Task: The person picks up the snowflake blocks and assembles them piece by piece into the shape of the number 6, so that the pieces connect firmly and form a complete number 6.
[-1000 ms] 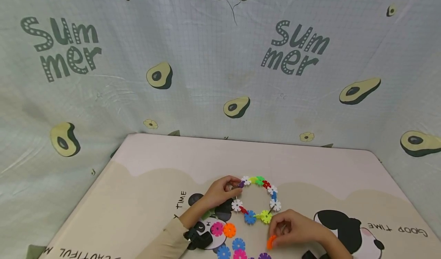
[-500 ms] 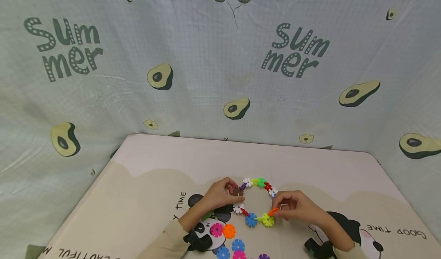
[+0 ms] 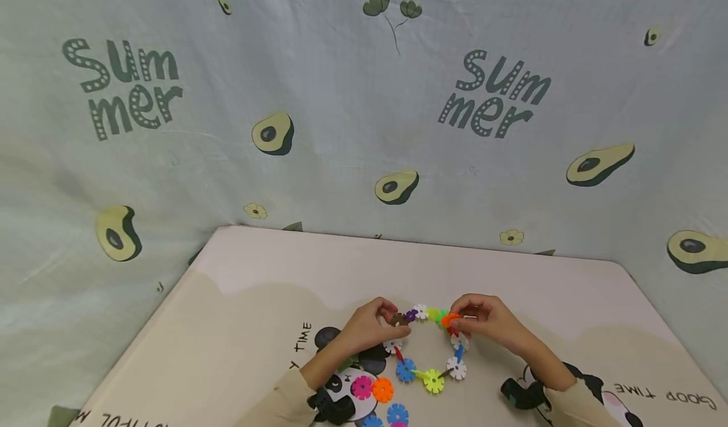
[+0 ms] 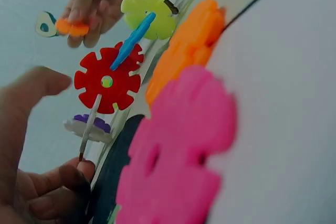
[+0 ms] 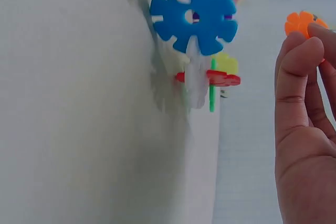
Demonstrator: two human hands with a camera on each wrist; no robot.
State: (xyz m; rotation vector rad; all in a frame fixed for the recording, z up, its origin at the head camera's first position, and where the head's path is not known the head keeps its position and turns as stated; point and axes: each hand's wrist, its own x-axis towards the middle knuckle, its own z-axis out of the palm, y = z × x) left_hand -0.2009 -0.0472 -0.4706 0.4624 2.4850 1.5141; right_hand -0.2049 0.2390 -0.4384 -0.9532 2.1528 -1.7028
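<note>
The orange disc (image 3: pixel 450 321) is pinched at the right hand's (image 3: pixel 490 318) fingertips, above the ring of discs (image 3: pixel 457 368) — best lowered slot-first, squarely, while the left hand (image 3: pixel 366 327) steadies the brown disc (image 3: pixel 400 319) it grips. Half a second ago the right hand was nearer the yellow disc (image 3: pixel 434 381).

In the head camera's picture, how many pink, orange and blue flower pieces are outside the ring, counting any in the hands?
Pink pieces: 2, one barely in frame
Orange pieces: 2, one in the right hand
Blue pieces: 2, one cut off
Total: 6
</note>
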